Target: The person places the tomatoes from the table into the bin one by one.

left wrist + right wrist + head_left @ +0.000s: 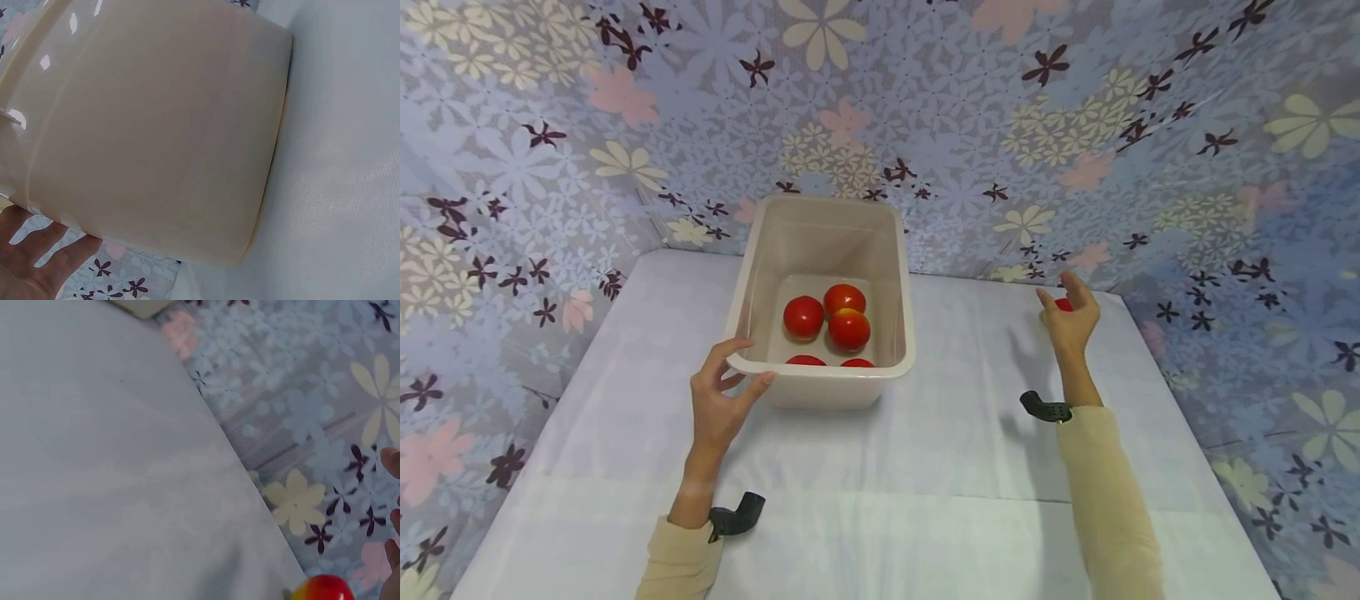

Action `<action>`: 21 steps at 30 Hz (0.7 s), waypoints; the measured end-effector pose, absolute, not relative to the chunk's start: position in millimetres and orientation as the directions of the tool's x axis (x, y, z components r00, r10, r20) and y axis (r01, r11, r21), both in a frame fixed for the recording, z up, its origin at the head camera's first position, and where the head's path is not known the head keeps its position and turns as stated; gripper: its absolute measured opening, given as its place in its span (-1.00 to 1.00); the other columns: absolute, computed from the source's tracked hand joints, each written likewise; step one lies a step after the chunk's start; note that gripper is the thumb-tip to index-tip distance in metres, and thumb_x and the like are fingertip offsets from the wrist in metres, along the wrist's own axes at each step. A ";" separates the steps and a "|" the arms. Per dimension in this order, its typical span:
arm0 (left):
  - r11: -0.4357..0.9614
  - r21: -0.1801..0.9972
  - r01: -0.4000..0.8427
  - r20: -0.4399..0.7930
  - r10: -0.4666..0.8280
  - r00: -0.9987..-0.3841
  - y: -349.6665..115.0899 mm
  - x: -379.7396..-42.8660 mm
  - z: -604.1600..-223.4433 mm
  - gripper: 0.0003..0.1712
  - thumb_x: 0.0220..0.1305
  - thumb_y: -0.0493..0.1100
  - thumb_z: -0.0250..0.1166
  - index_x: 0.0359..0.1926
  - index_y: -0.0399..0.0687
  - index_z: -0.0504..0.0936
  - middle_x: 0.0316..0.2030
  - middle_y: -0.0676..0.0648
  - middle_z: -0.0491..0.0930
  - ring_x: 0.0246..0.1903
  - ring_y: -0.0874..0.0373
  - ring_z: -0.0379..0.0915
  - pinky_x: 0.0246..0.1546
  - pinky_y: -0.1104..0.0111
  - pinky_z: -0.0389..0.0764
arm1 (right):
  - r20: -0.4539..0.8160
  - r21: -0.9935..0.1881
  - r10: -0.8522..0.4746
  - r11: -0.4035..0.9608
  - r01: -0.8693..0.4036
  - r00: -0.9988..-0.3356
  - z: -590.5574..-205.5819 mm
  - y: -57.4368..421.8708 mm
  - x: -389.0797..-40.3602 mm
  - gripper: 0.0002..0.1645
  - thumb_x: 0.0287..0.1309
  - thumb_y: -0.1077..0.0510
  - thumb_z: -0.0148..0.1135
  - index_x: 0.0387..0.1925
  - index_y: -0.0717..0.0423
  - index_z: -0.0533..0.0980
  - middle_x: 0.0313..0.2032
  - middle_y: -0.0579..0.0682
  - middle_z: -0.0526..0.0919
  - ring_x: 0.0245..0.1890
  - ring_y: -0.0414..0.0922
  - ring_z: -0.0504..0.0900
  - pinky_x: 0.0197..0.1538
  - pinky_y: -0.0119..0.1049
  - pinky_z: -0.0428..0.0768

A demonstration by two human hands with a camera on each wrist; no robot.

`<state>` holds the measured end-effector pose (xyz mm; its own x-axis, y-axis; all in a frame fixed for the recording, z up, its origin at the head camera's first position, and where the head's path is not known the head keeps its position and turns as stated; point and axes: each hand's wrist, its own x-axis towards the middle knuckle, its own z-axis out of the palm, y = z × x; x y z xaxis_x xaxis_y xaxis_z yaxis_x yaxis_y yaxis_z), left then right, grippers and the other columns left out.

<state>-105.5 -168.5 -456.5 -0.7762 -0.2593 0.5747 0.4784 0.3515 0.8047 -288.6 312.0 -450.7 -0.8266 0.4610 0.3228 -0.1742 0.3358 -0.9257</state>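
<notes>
At its near left corner, my left hand grips a beige plastic bin. In the left wrist view the bin's wall fills much of the picture, with fingers at its lower left. Several round red fruits lie inside the bin, one at the left and another with a yellow patch. On the far right, my right hand hovers with thumb and fingers spread over a red-and-yellow fruit. That fruit is partly hidden by the hand in the head view; the right wrist view shows a gap between them.
A white cloth covers the table. Flower-patterned fabric rises behind the table and along its sides. A dark wrist mount sits on the left wrist, and another on the right.
</notes>
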 end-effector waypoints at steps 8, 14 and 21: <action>0.364 0.805 0.469 0.570 -0.257 -0.780 -168.1 -105.3 -455.4 -0.40 -0.17 -0.50 0.43 0.02 -0.38 0.55 0.04 -0.43 0.56 0.03 0.58 0.43 -0.23 0.66 0.54 | 0.245 -0.948 0.551 0.307 -0.079 -0.797 -458.9 328.1 -290.3 -0.28 0.01 0.19 0.46 0.26 0.06 0.46 0.28 0.02 0.49 0.34 -0.20 0.37 0.43 -0.36 0.22; 0.373 0.804 0.463 0.567 -0.247 -0.786 -170.7 -102.8 -455.5 -0.38 -0.20 -0.49 0.47 0.03 -0.30 0.57 0.07 -0.34 0.58 0.05 0.56 0.46 -0.24 0.66 0.54 | 0.213 -0.938 0.616 0.346 0.017 -0.758 -474.8 339.8 -290.5 -0.15 -0.06 0.16 0.51 0.31 0.05 0.41 0.35 0.01 0.40 0.41 -0.19 0.25 0.47 -0.32 0.14; 0.374 0.802 0.467 0.572 -0.254 -0.780 -165.3 -100.5 -447.8 -0.41 -0.19 -0.52 0.43 0.01 -0.38 0.55 0.03 -0.34 0.60 0.03 0.59 0.44 -0.23 0.66 0.54 | 0.118 -0.904 0.670 0.377 0.200 -0.733 -488.9 352.8 -288.7 0.00 -0.02 0.10 0.48 0.45 0.00 0.22 0.45 -0.01 0.24 0.48 -0.10 0.11 0.50 -0.26 0.06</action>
